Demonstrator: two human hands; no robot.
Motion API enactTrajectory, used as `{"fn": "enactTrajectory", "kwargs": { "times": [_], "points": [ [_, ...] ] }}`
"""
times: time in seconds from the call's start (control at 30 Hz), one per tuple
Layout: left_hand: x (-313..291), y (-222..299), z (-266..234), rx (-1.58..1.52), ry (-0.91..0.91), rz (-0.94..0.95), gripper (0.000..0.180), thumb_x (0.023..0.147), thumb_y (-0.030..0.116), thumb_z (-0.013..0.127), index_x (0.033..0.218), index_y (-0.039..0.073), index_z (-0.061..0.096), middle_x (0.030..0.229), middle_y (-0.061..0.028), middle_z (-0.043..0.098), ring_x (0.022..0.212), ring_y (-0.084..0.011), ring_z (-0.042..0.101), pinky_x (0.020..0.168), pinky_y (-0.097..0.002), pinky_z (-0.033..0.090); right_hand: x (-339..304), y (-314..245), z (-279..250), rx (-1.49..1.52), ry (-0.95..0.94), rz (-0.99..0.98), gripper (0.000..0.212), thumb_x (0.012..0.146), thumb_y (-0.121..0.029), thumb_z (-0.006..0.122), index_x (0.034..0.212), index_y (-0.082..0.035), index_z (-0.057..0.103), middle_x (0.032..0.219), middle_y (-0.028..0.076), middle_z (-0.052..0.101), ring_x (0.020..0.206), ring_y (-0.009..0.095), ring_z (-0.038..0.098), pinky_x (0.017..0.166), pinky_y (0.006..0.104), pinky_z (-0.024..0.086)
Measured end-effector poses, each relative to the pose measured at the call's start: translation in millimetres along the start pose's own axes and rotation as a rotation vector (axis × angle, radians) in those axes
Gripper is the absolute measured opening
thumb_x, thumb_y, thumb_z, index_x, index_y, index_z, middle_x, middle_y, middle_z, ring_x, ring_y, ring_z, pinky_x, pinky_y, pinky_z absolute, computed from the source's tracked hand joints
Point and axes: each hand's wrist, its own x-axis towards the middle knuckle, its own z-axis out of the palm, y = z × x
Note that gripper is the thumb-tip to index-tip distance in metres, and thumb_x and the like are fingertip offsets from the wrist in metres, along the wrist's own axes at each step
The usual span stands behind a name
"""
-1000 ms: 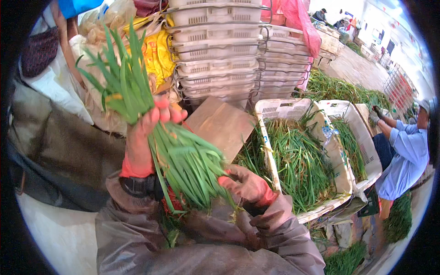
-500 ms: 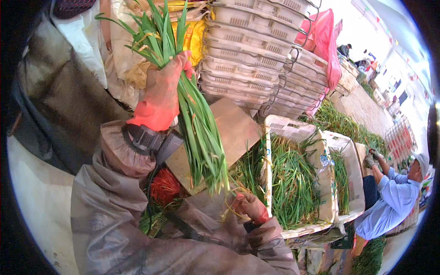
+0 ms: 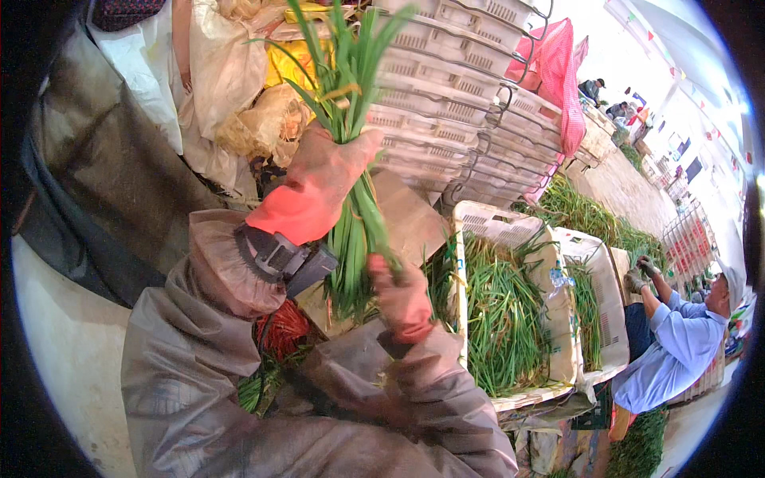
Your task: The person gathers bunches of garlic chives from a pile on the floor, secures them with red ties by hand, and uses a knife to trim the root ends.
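Note:
My left hand (image 3: pixel 323 171), in a red rubber glove, is closed around the middle of a bunch of long, flat-leaved greens (image 3: pixel 355 227). One end spreads out above the fist and the rest hangs below it, slightly blurred. Against the lower right side of the bunch is my right hand (image 3: pixel 402 299), also red-gloved. Motion smears its fingers, so whether they grip any leaves is unclear. Under the greens lies a brown board (image 3: pixel 410 211). Red stringy material (image 3: pixel 287 328) sits beside my lap, below the left wrist, which wears a dark strapped device (image 3: pixel 283 259).
To my right, a white plastic crate (image 3: pixel 514 215) of cut greens stands beside another crate (image 3: pixel 610 319). Stacked white crates (image 3: pixel 446 72) rise ahead, with pink sacking (image 3: pixel 562 88) next to them. A person in light blue (image 3: pixel 677 342) works at the far right. Pale sacks (image 3: pixel 215 95) lie left.
My left hand and the bunch have shifted right. My right hand has moved up and left from below the bunch to its side; the yellowish strand it pinched no longer shows.

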Motion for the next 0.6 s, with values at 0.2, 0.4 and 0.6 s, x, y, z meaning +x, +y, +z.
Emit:
{"fn": "enactTrajectory", "kwargs": {
  "times": [0.2,0.4,0.6],
  "points": [
    [18,-26,-45,0.186,-0.121,-0.034,0.020,0.077,0.018,0.067,0.091,0.006,0.060,0.073,-0.0017,0.057,0.062,-0.0116,0.054,0.055,-0.0261,0.044,-16,2,-44,0.386,-0.039,0.171,0.029,0.093,-0.029,0.052,0.094,-0.001,0.061,0.084,0.009,0.065,0.074,0.017,0.063,0.068,0.0297,0.051],
    [40,-34,-62,-0.065,0.123,-0.156,0.018,0.076,0.021,0.068,0.080,0.004,0.062,0.065,-0.0049,0.056,0.050,-0.0156,0.054,0.048,-0.0298,0.046,-34,39,-61,0.770,-0.563,-0.231,0.017,0.094,-0.016,0.048,0.099,-0.001,0.055,0.098,0.012,0.058,0.085,0.020,0.057,0.076,0.0323,0.048],
    [66,-42,-118,-0.044,0.265,-0.069,0.031,0.086,0.027,0.057,0.100,0.000,0.061,0.071,-0.0013,0.049,0.060,-0.0140,0.053,0.053,-0.0291,0.047,-95,59,-81,0.613,-0.154,-0.003,0.022,0.091,-0.026,0.054,0.089,-0.004,0.053,0.081,0.010,0.059,0.068,0.019,0.056,0.059,0.0311,0.046]
  ]
}}
